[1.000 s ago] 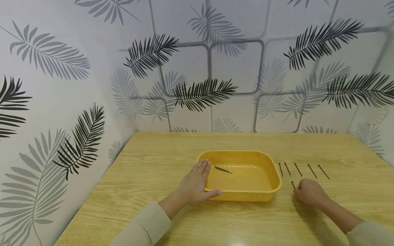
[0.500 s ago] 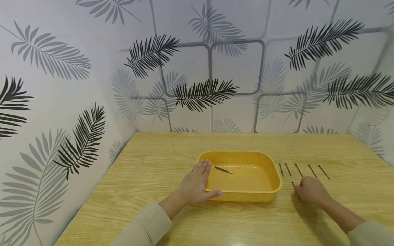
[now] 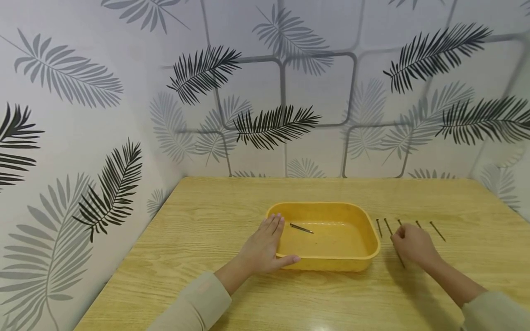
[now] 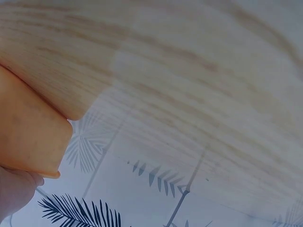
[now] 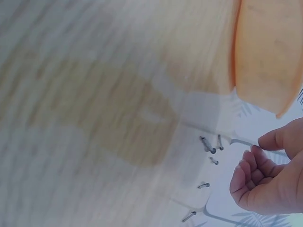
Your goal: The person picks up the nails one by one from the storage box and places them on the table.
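A yellow plastic tray (image 3: 331,264) stands mid-table. My left hand (image 3: 261,250) rests on its left end, fingers straight over the rim and thumb along the front rim. Dark nails (image 3: 301,228) lie inside the tray; whether one or two is hard to tell. Right of the tray is a row of several nails, with one nail (image 3: 437,231) at its right end. A single nail (image 3: 401,260) lies below that row, partly covered by my right hand (image 3: 416,246). In the right wrist view, the right hand (image 5: 267,172) has loosely curled fingers, with nothing visible between thumb and forefinger.
A wood-grain table (image 3: 207,207) carries everything. It meets a leaf-patterned wall (image 3: 256,92) at the back and left. The tray's side (image 5: 267,52) rises close to the right hand in the right wrist view.
My right hand has moved away from the front, up toward the row, uncovering more of the single nail. The left hand and the tray have stayed in place.
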Tool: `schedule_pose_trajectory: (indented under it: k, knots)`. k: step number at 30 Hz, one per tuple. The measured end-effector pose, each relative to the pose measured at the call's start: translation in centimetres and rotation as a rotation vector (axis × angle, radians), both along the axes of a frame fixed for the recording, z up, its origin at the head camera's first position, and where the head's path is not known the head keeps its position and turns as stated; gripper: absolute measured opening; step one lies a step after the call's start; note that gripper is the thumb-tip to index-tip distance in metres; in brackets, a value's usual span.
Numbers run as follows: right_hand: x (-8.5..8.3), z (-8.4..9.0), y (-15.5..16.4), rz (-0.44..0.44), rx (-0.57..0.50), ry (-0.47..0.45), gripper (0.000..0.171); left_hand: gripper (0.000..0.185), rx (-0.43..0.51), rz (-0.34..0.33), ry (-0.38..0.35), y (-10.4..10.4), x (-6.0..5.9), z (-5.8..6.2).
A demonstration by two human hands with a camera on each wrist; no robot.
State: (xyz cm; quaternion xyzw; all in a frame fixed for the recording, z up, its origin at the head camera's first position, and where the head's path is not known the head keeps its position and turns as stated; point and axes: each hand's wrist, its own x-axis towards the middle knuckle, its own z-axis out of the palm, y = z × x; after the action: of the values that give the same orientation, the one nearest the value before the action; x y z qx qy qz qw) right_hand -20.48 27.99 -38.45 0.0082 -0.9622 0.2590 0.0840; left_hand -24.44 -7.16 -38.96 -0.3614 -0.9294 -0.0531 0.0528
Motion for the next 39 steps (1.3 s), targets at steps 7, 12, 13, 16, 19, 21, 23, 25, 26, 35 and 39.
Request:
schedule_pose_trajectory:
  k: [7,12,13,16,19,21,23,25,26,35,39]
  knots:
    - [-0.3,0.9,-0.7,-0.001,-0.026,0.000,0.019,0.114,0.004,0.003,0.001,0.1,0.0,0.0]
    - [-0.6,1.5,-1.2,0.009,-0.049,0.020,0.022,0.115,0.005,-0.001,0.011,0.0,-0.1,0.0]
    - [-0.7,1.7,-1.2,0.013,-0.056,0.031,0.022,0.115,0.008,-0.002,0.008,0.0,-0.1,0.0]
    - [-0.9,2.1,-1.4,0.020,-0.066,0.069,0.020,0.113,0.006,-0.003,0.007,0.0,-0.1,0.0]
    - [-1.1,2.4,-1.7,0.039,-0.061,0.095,0.019,0.111,0.003,0.001,0.004,0.0,0.0,-0.1]
    - [-1.3,2.5,-1.9,0.043,-0.051,0.097,0.019,0.110,-0.001,0.004,0.007,0.0,-0.1,-0.1]
    - [-1.6,2.7,-2.2,0.046,-0.049,0.099,0.019,0.109,-0.001,0.006,0.004,0.0,-0.1,-0.1]
    - [-1.8,2.7,-2.6,0.048,-0.056,0.103,0.018,0.109,-0.001,0.006,0.003,-0.1,-0.1,-0.1]
    - [-1.9,2.7,-2.9,0.049,-0.057,0.106,0.017,0.110,-0.002,0.007,0.003,-0.1,-0.1,-0.1]
    - [-2.8,2.9,-4.8,0.074,-0.096,0.131,0.013,0.110,-0.001,0.005,0.003,-0.1,-0.1,-0.1]
    - [-3.1,3.0,-5.6,0.077,-0.104,0.134,0.012,0.109,-0.004,0.005,0.002,-0.1,0.0,-0.2]
